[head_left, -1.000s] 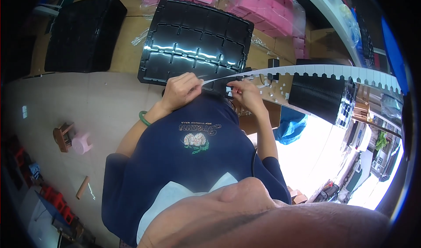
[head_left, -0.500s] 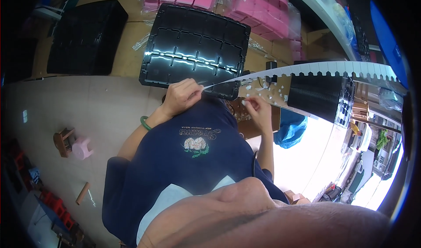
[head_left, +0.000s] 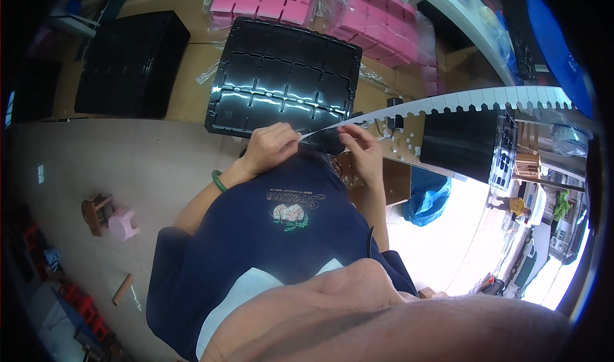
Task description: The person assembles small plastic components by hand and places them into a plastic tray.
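Observation:
A long white label strip (head_left: pixel 448 101) with a notched lower edge curves from the upper right down to my left hand (head_left: pixel 274 146). That hand is closed, pinching the strip's narrow end between thumb and finger. My right hand (head_left: pixel 363 149) is pinched at the strip's lower edge, a short way right of the left hand; what exactly lies between its fingertips is too small to tell. Just beyond both hands is a glossy black plastic tray (head_left: pixel 288 64) with a grid of ridges, its near edge partly behind the left hand.
Pink slotted blocks (head_left: pixel 262 0) in clear wrap stand behind the tray. One black stack (head_left: pixel 131 64) is at the left, another stack of black trays (head_left: pixel 457 138) at the right. White scraps lie near a small black box (head_left: pixel 395 112). A blue bag (head_left: pixel 425 196) hangs beside the cardboard box (head_left: pixel 387 183).
My right hand has moved up and left to the strip; earlier it was lower, with a small white piece at its fingertips. The left hand keeps its pinch.

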`<act>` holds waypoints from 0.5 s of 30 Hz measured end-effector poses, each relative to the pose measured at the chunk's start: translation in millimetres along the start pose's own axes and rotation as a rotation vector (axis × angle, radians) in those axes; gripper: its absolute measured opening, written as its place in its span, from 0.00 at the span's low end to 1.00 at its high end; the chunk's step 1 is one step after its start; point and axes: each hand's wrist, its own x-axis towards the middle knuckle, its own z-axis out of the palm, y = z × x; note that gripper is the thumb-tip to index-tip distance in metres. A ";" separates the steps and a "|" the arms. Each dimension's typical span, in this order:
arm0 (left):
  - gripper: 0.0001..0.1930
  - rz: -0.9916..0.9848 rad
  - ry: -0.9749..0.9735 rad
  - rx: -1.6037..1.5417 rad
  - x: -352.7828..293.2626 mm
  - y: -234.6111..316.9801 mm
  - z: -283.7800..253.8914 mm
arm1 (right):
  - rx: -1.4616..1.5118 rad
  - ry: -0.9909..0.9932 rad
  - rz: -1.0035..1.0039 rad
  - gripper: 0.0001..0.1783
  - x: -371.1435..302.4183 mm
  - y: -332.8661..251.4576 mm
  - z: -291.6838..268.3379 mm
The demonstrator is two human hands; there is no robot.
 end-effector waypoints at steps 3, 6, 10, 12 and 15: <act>0.06 0.056 0.018 0.061 2.1 1.2 -2.7 | 0.199 -0.182 0.091 0.08 8.3 0.5 17.2; 0.07 0.058 0.111 0.205 2.4 -0.9 -9.6 | 0.241 -0.191 0.068 0.05 18.6 0.1 23.1; 0.07 -0.047 0.267 0.345 3.5 -2.5 -28.8 | 0.109 -0.222 -0.022 0.03 60.7 -13.8 25.2; 0.07 -0.064 0.276 0.302 1.9 -1.6 -35.5 | -0.173 -0.246 -0.142 0.04 96.1 -23.5 37.6; 0.08 0.018 0.251 0.182 3.2 4.3 -36.1 | -0.453 -0.341 -0.404 0.08 168.0 -27.8 77.8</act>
